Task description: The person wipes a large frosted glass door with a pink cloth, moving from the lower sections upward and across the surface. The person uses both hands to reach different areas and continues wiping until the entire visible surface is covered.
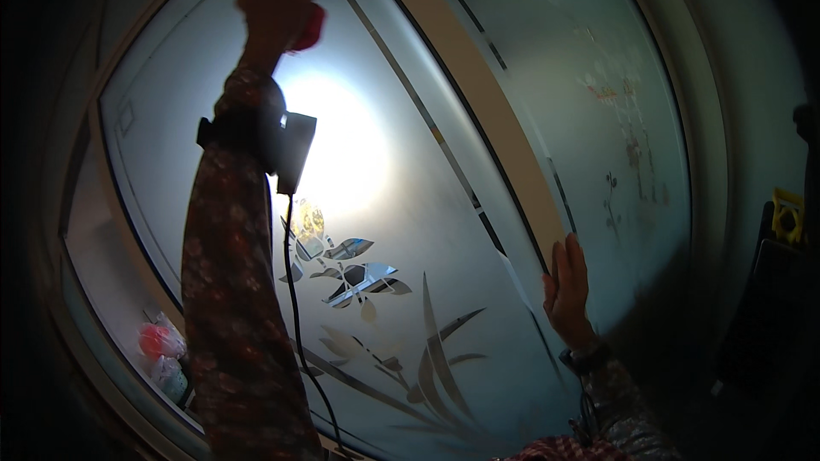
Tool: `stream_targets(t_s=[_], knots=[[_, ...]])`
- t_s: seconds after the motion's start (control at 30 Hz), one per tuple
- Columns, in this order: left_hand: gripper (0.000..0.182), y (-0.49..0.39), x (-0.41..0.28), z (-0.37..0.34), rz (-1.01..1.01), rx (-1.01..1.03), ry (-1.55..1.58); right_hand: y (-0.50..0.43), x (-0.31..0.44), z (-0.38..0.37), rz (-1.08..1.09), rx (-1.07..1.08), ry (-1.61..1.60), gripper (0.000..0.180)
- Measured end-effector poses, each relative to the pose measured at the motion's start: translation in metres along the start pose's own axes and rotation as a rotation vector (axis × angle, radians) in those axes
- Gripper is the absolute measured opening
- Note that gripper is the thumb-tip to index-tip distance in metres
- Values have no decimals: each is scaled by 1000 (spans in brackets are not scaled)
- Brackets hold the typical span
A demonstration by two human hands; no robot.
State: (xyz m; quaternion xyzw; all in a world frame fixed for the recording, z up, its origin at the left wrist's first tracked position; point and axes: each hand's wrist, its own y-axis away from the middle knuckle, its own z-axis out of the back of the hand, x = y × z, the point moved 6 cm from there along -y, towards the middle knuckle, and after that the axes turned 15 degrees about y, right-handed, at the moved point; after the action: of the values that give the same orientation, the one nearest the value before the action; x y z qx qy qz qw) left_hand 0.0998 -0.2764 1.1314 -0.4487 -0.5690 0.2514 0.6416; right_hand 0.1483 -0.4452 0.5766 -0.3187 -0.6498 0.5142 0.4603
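Note:
My left hand (274, 13) is raised high against a frosted glass door panel (391, 224), its fingers closed around a red cloth (312, 29). Motion blur and backlight leave the fingers unclear. Clear leaf and flower patterns (365, 282) decorate the lower glass. Lower on the right, my right hand (569, 291) lies flat with fingers extended at the tan door frame (474, 70), holding nothing. A dark box-shaped device (298, 152) is strapped to my left forearm, and a black cable (293, 282) runs down from it.
A second frosted panel (596, 160) with plant patterns lies right of the tan frame. At lower left, plastic bags (163, 346) with red and pale contents are beyond the door's edge. A yellow object (787, 214) is at the far right beside dark shapes.

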Motion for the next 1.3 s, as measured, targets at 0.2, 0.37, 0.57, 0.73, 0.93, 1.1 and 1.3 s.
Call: stream_targets(t_s=[0.2, 0.37, 0.57, 0.73, 0.93, 1.1, 1.3], knots=[[52, 137, -138, -17, -561, 127, 311, 3, -2, -4, -11, 17, 18, 54], [53, 287, -223, 26, -479, 690, 660, 3, -2, -3, 1, 40, 52, 55], [45, 244, -182, 22, -471, 554, 727, 0, -1, 0, 10, 38, 25, 55], [42, 96, -76, 28, -329, 137, 121, 0, -2, -1, 3, 32, 44, 55], [42, 152, -138, -7, -368, 199, 295, 0, -2, -1, 24, 19, 103, 54], [50, 318, -253, -2, -288, 468, 444, -3, -4, 2, -3, 30, 101, 50], [49, 393, -264, 34, -277, 699, 544, -3, -5, 2, -9, 19, 91, 50]])
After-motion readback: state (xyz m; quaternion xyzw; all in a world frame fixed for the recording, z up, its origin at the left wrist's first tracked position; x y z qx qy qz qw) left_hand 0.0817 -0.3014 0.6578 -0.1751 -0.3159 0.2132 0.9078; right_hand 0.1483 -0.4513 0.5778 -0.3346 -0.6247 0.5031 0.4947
